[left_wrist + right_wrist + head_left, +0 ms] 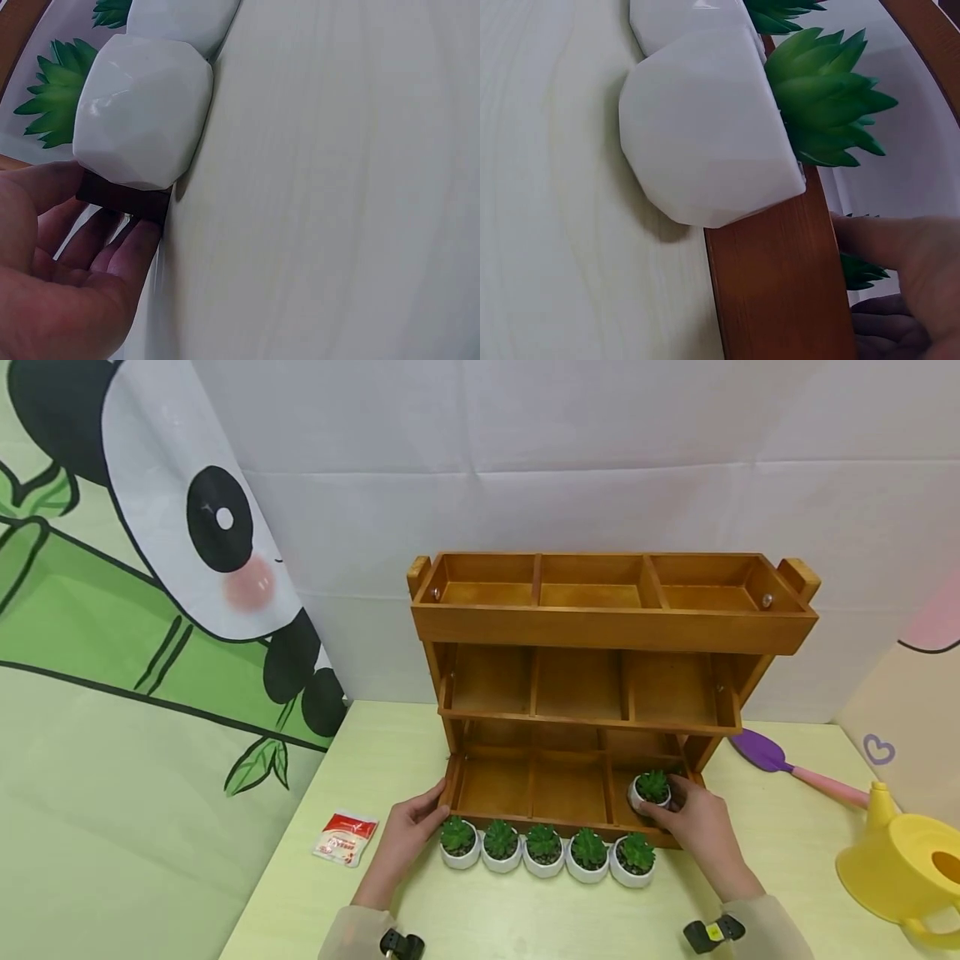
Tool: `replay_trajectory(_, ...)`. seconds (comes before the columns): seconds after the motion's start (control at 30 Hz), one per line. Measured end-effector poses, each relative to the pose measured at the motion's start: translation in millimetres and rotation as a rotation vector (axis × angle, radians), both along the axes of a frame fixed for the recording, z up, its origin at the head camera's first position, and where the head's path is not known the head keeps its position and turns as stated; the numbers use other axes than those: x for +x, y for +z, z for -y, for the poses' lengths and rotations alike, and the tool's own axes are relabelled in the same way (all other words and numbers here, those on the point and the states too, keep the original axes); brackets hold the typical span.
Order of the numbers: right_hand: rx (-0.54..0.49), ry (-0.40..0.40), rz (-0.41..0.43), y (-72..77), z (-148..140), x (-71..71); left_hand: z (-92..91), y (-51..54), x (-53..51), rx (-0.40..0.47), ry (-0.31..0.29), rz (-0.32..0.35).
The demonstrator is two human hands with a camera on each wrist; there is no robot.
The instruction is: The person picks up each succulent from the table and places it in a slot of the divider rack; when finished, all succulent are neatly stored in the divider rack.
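Note:
A three-tier wooden shelf stands on the table, each tier split into three compartments. At the right compartment of its bottom tier, my right hand holds a small succulent in a white pot between thumb and fingers. In the right wrist view that hand partly hides the plant. My left hand grips the front left corner of the bottom tier; the left wrist view shows thumb and fingers about the dark wood edge. Several more potted succulents stand in a row along the shelf's front.
A red and white packet lies left of my left hand. To the right are a purple shovel with a pink handle and a yellow watering can. A white cloth backdrop hangs behind the shelf, with a panda print at left.

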State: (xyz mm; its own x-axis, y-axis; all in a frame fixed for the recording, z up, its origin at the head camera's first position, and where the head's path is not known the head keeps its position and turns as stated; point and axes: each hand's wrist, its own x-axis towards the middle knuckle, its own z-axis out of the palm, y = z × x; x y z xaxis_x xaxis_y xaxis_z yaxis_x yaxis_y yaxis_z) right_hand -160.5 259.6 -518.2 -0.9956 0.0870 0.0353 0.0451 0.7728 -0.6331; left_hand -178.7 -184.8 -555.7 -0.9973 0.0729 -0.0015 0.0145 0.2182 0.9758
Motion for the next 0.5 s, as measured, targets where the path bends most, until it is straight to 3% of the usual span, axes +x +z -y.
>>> replay_trajectory(0.5,-0.111,-0.030,-0.133,-0.5,-4.9,21.6,0.8,-1.7,-0.7,-0.029,0.002,-0.010)
